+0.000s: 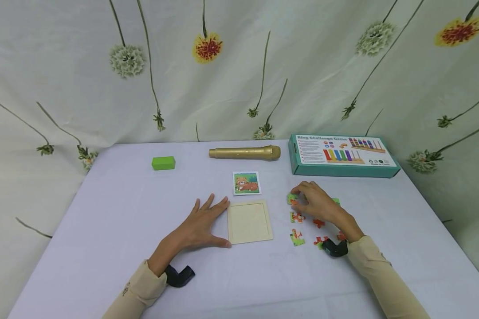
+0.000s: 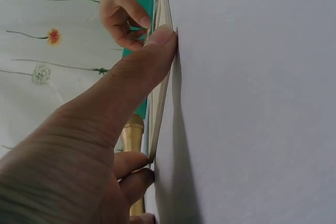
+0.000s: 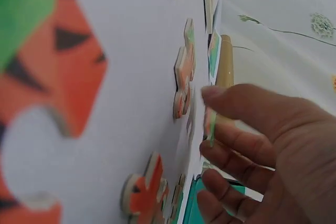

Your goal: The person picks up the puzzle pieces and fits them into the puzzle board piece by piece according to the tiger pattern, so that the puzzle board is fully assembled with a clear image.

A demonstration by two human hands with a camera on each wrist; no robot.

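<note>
My left hand (image 1: 201, 228) spreads beside a shallow square wooden puzzle tray (image 1: 249, 221), thumb and index fingertip right at its left corners. In the left wrist view the thumb (image 2: 160, 38) lies against the tray's rim. My right hand (image 1: 317, 201) is at the upper left of the loose jigsaw pieces, with a green and orange puzzle piece (image 1: 292, 198) between thumb and index finger. Other orange and green pieces (image 1: 297, 238) lie below it and under the forearm, partly hidden. A small picture card (image 1: 246, 183) of an orange animal lies just above the tray.
A gold toy microphone (image 1: 243, 153) lies at the back of the white table (image 1: 115, 230). A teal Ring Challenge Game box (image 1: 343, 170) stands at the back right, and a green block (image 1: 163, 163) at the back left. A floral cloth (image 1: 231, 88) hangs behind.
</note>
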